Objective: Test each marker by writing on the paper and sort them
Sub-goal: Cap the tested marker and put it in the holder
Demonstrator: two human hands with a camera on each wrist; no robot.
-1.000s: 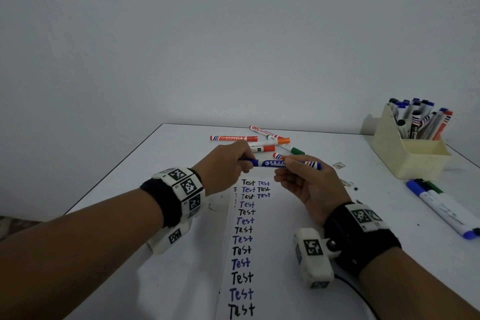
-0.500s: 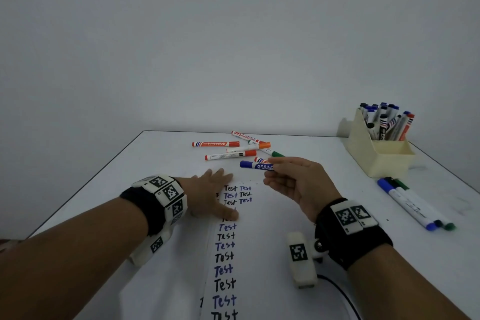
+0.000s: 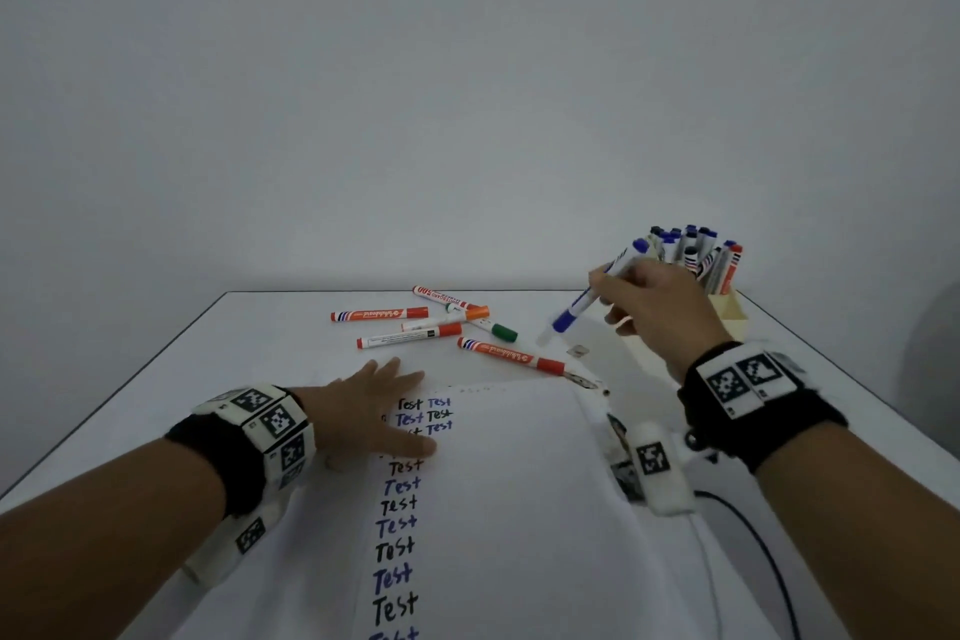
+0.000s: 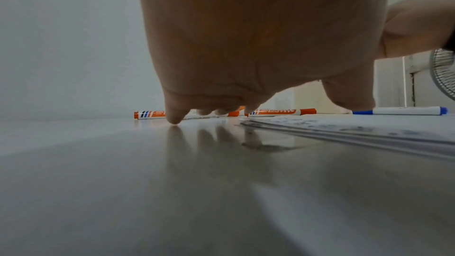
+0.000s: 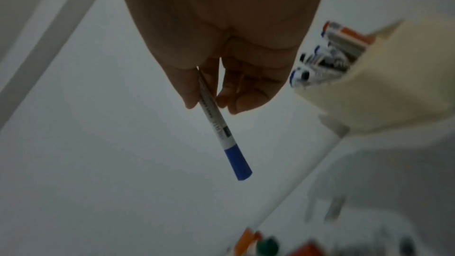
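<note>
My right hand (image 3: 631, 294) holds a capped blue-and-white marker (image 3: 589, 299) in the air, cap end pointing down-left, just in front of the cream holder (image 3: 732, 312). In the right wrist view the marker (image 5: 220, 129) sits pinched between thumb and fingers (image 5: 236, 102), next to the holder (image 5: 384, 77). My left hand (image 3: 371, 411) lies flat with fingers spread on the left edge of the paper (image 3: 519, 483), which carries columns of "Test" in black and blue. In the left wrist view the fingertips (image 4: 174, 118) touch the table.
Several orange markers (image 3: 379, 314) and a green-capped one (image 3: 491, 326) lie loose at the table's far middle; another orange marker (image 3: 511, 355) lies above the paper. The holder is full of upright markers (image 3: 691, 250). A blue marker (image 4: 399, 110) lies on the table. A fan (image 4: 443, 75) stands at right.
My left hand let go of the blue marker and came down flat on the paper. My right hand carried the capped marker up and to the right, close to the holder.
</note>
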